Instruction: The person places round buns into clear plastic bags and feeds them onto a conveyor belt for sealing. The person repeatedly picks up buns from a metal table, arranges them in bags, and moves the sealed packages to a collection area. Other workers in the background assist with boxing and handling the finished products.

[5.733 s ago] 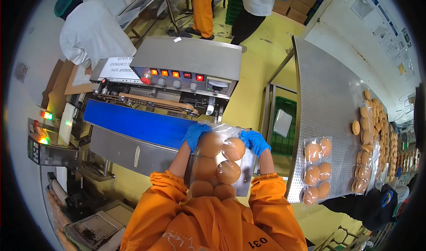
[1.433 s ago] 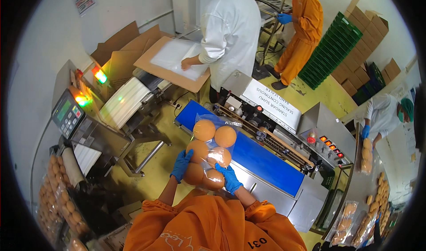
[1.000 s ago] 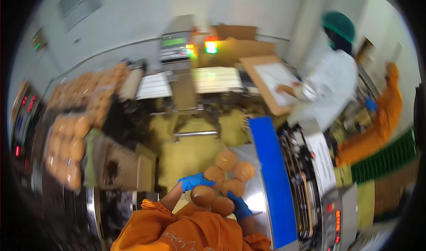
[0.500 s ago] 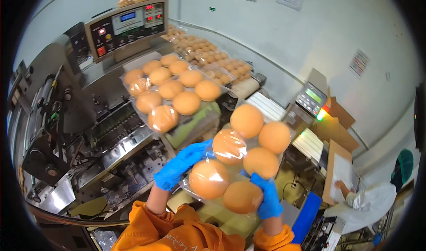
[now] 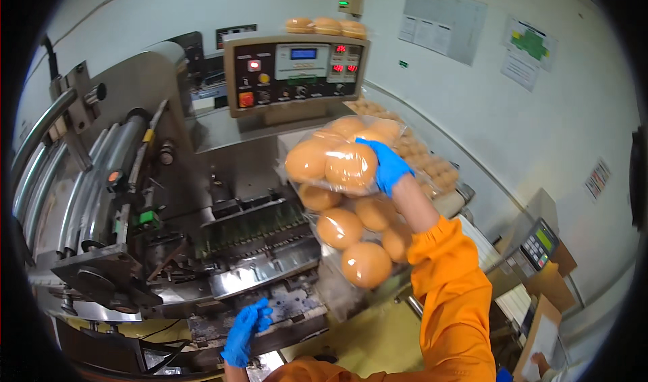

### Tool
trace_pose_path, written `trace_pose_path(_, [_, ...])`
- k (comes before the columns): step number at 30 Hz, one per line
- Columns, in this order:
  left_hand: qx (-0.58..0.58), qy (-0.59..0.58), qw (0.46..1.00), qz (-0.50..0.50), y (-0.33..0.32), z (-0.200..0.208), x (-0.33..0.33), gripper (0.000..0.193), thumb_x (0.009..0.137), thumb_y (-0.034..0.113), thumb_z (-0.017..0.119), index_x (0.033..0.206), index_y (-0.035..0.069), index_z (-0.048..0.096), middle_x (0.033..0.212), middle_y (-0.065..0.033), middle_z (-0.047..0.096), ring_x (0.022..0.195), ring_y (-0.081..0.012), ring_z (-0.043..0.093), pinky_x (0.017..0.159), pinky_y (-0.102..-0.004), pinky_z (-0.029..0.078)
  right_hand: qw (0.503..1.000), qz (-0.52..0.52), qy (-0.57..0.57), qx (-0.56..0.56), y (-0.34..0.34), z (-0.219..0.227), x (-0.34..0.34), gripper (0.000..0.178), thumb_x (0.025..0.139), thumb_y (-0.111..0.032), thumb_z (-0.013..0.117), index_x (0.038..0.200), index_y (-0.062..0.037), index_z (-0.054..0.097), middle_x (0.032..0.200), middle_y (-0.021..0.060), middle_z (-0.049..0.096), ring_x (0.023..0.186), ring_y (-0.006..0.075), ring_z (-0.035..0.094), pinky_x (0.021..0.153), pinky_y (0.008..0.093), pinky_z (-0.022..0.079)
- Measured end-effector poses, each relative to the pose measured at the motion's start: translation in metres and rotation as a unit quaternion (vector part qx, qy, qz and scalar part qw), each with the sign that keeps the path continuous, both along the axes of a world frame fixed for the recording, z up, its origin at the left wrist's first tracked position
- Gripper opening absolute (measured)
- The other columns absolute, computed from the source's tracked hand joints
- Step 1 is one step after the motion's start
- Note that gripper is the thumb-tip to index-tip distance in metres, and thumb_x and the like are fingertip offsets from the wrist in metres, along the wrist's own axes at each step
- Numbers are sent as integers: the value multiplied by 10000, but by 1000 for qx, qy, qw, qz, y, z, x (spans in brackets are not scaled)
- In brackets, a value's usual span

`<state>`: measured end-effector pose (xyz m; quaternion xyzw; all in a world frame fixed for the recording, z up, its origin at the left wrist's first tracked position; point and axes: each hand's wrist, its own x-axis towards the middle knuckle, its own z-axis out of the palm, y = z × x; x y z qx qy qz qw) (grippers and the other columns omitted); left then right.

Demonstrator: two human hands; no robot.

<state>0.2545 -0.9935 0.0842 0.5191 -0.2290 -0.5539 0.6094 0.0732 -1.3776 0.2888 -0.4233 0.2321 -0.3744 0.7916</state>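
Note:
In my blue-gloved right hand is a clear bag of round golden buns, gripped at its right side. The bag is tilted above more bagged buns that lie on the machine's end table. Plastic film shines over all of these buns. My left hand, gloved in blue too, hangs low near the machine's front edge. Its fingers are loosely bent and apart, with nothing in them.
The control panel stands behind the buns, with bagged buns on top. Metal rollers are at left. More packed buns lie beyond, beside the wall. A weighing display and an open carton are at right, near another person's hand.
The bag of buns, held in both hands before, has moved up and left over the other bags in my right hand alone. My left hand has let go and dropped. The view has turned left.

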Motion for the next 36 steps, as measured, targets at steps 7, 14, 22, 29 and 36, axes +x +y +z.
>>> trace_pose_path(7, [17, 76, 995, 63, 21, -45, 9, 453, 887, 353, 497, 1230, 58, 475, 1027, -55, 605, 838, -144, 588, 749, -274, 474, 991, -87, 25, -102, -117, -79, 156, 307, 840, -251, 523, 1058, -36, 552, 927, 97, 618, 848, 250, 593, 777, 378, 484])
trace_pose_path(14, [30, 11, 992, -121, -13, -14, 9, 433, 911, 306, 455, 1228, 12, 461, 1052, -82, 594, 896, -147, 570, 816, -269, 448, 958, 32, 208, -195, -28, -81, 138, 93, 775, -83, 565, 865, -74, 583, 803, 37, 587, 708, 136, 544, 623, 292, 455])
trace_pose_path(22, [-154, 18, 842, -516, -82, 26, -52, 444, 909, 254, 454, 1276, 10, 404, 1203, -104, 496, 1070, -167, 481, 927, -290, 366, 950, 186, 138, -209, 169, -26, -43, 330, 864, -162, 512, 1166, -29, 524, 1064, 65, 578, 888, 130, 559, 813, 275, 450])
trace_pose_path(29, [30, -35, 664, -746, -111, 3, -169, 465, 912, 278, 467, 1278, 0, 395, 1192, -91, 512, 1056, -160, 500, 938, -298, 375, 956, -280, 89, -25, 300, -124, -204, 270, 877, -211, 465, 1069, -67, 589, 1082, 65, 569, 861, 124, 538, 806, 263, 431])
trace_pose_path(36, [-109, -140, 501, -847, -51, -41, -302, 364, 910, 200, 474, 1198, -23, 485, 1112, -100, 578, 1038, -156, 526, 936, -279, 375, 653, -746, -48, 125, 554, -206, -249, 209, 879, -122, 449, 1035, -16, 538, 998, 80, 590, 795, 151, 556, 735, 266, 475])
